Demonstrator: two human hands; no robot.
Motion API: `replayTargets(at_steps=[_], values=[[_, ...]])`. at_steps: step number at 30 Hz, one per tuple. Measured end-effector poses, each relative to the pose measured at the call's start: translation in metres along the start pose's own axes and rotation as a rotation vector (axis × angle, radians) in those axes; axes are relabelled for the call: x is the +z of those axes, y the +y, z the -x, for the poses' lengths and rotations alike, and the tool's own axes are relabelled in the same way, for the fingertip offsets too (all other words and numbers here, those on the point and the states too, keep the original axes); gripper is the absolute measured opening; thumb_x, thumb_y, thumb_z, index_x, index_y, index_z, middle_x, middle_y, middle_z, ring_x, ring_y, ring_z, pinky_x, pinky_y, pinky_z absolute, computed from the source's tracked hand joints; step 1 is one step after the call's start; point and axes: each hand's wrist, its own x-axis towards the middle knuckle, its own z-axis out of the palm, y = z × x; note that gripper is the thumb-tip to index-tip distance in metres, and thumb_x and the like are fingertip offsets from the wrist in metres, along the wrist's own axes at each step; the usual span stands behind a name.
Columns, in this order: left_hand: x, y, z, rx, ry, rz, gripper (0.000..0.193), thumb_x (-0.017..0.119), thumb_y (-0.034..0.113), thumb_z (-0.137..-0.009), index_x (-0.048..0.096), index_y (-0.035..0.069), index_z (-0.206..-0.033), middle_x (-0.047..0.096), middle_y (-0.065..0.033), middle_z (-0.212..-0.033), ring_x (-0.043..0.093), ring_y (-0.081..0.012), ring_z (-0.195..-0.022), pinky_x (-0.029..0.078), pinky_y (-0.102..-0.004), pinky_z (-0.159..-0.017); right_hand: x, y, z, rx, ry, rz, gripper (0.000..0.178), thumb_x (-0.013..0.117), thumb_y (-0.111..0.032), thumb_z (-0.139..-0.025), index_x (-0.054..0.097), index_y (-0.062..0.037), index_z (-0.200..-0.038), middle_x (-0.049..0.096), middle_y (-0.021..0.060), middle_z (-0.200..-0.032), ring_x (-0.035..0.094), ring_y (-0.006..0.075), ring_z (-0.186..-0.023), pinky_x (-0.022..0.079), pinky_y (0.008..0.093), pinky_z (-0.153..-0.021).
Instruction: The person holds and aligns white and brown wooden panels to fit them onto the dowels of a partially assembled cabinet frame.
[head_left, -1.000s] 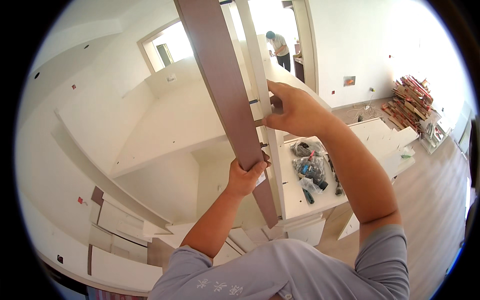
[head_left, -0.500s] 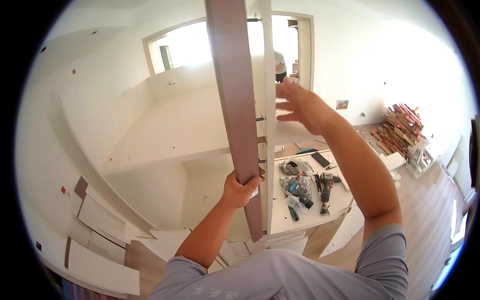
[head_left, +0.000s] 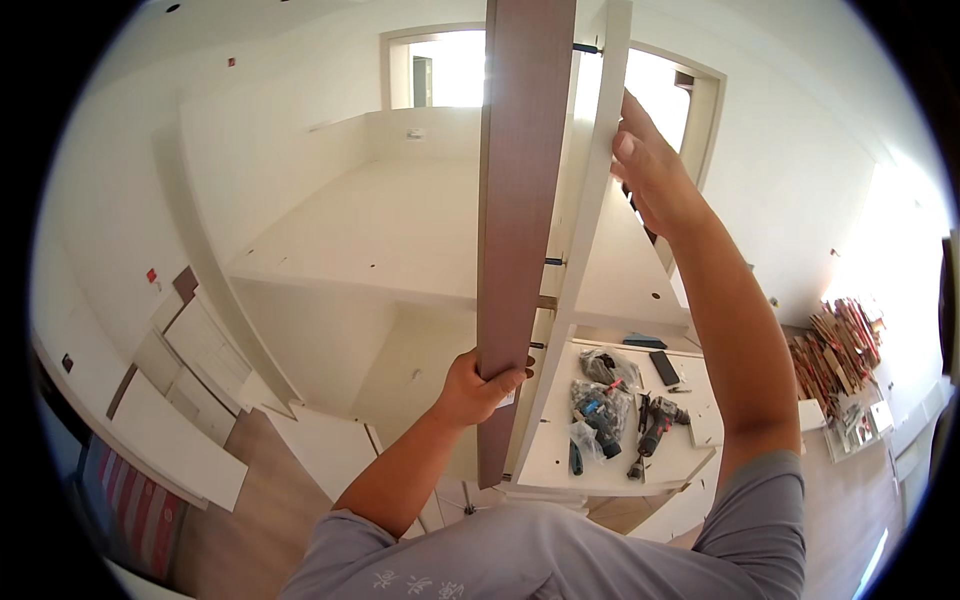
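A long brown board (head_left: 520, 200) stands nearly upright in front of me. My left hand (head_left: 480, 388) is closed around it near its lower end, thumb across the front. Just right of it rises a narrow white panel (head_left: 590, 190). Several dark connector pins (head_left: 554, 262) show in the gap between the two, which narrows toward the bottom. Higher up, my right hand (head_left: 650, 180) rests against the panel's right side with its fingers stretched out; some fingertips are hidden behind the panel.
A power drill (head_left: 655, 428), clear plastic bags (head_left: 604, 400) of parts and a black phone-like slab (head_left: 663, 368) lie on a white surface at lower right. Wood scraps (head_left: 838, 345) are piled far right. Loose white panels (head_left: 170, 430) lie left, near a red striped sheet (head_left: 130, 510).
My right hand has gone from beside the white panel with raised fingers to resting against it. The board stands straighter, still in my left hand. The whole view has shifted.
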Motion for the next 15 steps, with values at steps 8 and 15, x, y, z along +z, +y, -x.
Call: replayTargets(at_steps=[8, 15], values=[[0.004, -0.004, 0.005, -0.008, 0.169, -0.056, 0.023, 0.071, 0.008, -0.095, 0.066, -0.004, -0.113, 0.073, -0.0131, -0.106, 0.071, -0.0234, -0.097, 0.059, -0.0411, -0.09, 0.017, -0.053, -0.028, -0.372, 0.307, 0.212, 0.102, 0.07, -0.056, -0.089, 0.024, -0.0006, -0.161, 0.026, 0.0212, -0.167, 0.019, 0.0373, -0.157, 0.026, 0.0499, -0.123], [0.01, -0.006, 0.008, 0.004, 0.237, -0.077, 0.023, 0.07, 0.006, -0.094, 0.066, -0.005, -0.113, 0.074, -0.0128, -0.104, 0.071, -0.023, -0.096, 0.058, -0.04, -0.088, -0.005, -0.06, -0.086, -0.423, 0.334, 0.097, 0.063, 0.05, -0.046, -0.105, 0.05, 0.0017, -0.146, 0.055, 0.018, -0.141, 0.045, 0.0281, -0.134, 0.029, 0.04, -0.113]])
